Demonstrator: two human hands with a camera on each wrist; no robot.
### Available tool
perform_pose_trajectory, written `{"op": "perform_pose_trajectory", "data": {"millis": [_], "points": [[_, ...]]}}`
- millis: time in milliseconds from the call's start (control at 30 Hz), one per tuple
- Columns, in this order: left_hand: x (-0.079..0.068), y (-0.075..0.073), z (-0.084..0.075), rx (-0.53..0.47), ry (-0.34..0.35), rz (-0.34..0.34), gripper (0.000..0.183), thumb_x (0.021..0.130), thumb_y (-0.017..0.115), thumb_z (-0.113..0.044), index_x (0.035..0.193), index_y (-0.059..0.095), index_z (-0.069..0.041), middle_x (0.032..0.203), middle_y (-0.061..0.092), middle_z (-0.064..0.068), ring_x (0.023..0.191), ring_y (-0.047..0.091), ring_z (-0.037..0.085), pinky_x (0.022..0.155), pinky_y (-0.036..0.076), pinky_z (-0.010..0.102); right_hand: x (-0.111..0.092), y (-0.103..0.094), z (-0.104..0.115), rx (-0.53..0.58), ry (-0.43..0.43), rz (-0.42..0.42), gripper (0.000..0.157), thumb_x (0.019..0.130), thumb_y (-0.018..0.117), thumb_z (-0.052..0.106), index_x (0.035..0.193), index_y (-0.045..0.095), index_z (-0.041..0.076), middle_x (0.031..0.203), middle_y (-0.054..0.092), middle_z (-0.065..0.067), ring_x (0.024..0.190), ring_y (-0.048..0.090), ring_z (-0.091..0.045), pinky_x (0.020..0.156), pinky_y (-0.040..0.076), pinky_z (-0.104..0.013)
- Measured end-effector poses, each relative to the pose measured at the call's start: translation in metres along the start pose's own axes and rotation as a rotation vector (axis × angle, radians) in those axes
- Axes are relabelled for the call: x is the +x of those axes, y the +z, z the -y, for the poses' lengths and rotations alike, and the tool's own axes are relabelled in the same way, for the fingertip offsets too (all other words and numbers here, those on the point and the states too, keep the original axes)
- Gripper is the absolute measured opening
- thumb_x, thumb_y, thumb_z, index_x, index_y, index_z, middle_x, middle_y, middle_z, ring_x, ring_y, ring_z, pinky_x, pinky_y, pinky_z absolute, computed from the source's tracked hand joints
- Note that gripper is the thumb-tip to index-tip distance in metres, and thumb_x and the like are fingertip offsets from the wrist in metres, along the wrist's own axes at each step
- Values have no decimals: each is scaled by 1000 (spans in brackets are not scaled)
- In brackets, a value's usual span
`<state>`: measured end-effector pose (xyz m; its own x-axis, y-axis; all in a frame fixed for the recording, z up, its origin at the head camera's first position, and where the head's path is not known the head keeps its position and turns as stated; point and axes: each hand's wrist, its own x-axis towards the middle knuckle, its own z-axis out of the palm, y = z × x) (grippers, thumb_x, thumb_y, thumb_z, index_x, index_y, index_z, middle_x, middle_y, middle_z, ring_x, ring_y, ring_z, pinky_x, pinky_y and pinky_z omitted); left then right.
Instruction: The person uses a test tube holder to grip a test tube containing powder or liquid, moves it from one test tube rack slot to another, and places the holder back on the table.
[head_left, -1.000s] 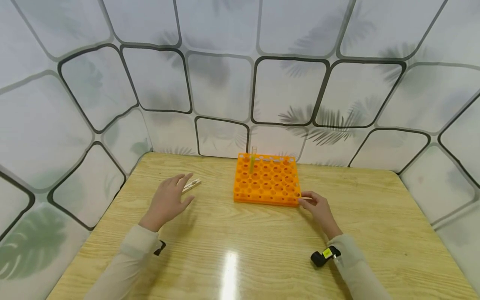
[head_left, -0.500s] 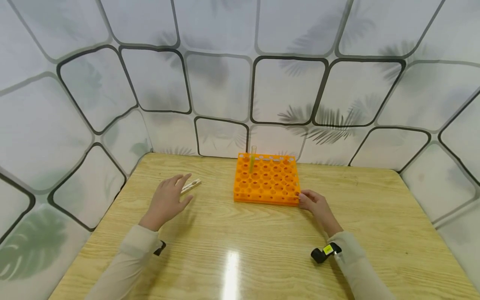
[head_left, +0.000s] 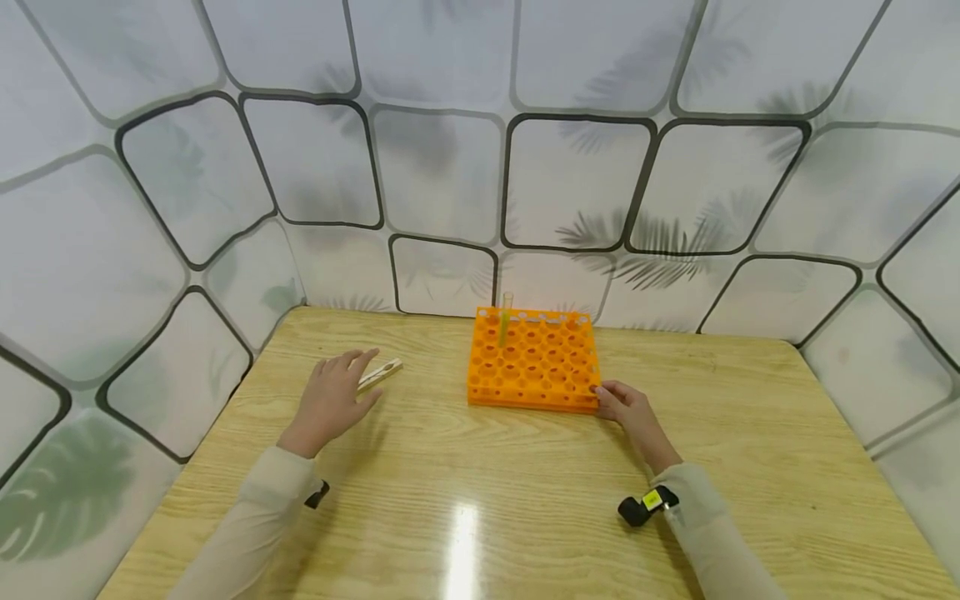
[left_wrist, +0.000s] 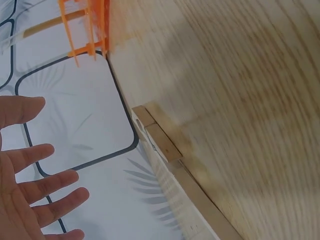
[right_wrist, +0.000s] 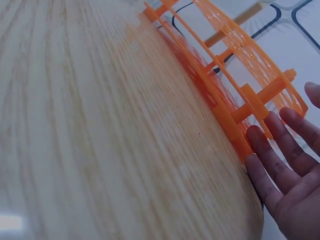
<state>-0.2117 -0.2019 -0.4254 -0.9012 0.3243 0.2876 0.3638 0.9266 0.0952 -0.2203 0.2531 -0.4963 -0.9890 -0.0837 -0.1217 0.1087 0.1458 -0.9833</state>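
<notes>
An orange test tube rack point(head_left: 534, 367) with rows of round holes stands near the back of the table. One test tube point(head_left: 505, 319) with yellowish liquid is upright in its back left part. At the rack's right front corner, my right hand point(head_left: 636, 418) touches the side with fingertips; in the right wrist view those fingers point(right_wrist: 265, 150) are nearly straight along the rack's end. My left hand point(head_left: 327, 404) hovers with spread fingers just left of a wooden test tube clamp point(head_left: 381, 374). The clamp point(left_wrist: 162, 141) lies on the table, apart from that hand.
The light wood-grain table point(head_left: 525, 483) reaches back to a patterned wall covering point(head_left: 442, 167), which also closes in both sides. A black wrist camera point(head_left: 637, 510) sits at the right cuff. A bright light reflection lies on the front of the tabletop.
My left hand has drifted slightly left, showing a little more of the clamp. My right fingers have come slightly closer against the rack's corner. Rack and tube look unmoved.
</notes>
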Motion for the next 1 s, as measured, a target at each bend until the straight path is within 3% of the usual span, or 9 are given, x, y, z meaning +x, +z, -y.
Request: {"op": "perform_pose_trajectory", "data": {"millis": [433, 800, 1000], "points": [[-1, 5, 8, 19, -12, 63, 59, 86, 68, -32, 135, 47, -7, 123, 56, 22, 110, 54, 43, 98, 35, 62, -1, 1, 3, -21, -1, 6, 46, 98, 51, 30, 122, 49, -9, 98, 58, 18, 87, 60, 4, 79, 52, -20], [1, 9, 14, 7, -11, 75, 55, 85, 69, -28, 132, 49, -6, 121, 58, 22, 111, 54, 43, 99, 34, 63, 0, 0, 2, -43, 8, 9, 47, 98, 51, 30, 123, 48, -10, 99, 58, 17, 88, 59, 6, 79, 52, -19], [1, 13, 19, 9, -8, 88, 54, 84, 70, -25, 130, 51, -4, 120, 58, 23, 110, 55, 43, 98, 35, 61, 1, 1, 2, -51, 22, -5, 47, 98, 51, 30, 123, 48, -10, 103, 59, 11, 87, 59, 6, 80, 52, -19]]}}
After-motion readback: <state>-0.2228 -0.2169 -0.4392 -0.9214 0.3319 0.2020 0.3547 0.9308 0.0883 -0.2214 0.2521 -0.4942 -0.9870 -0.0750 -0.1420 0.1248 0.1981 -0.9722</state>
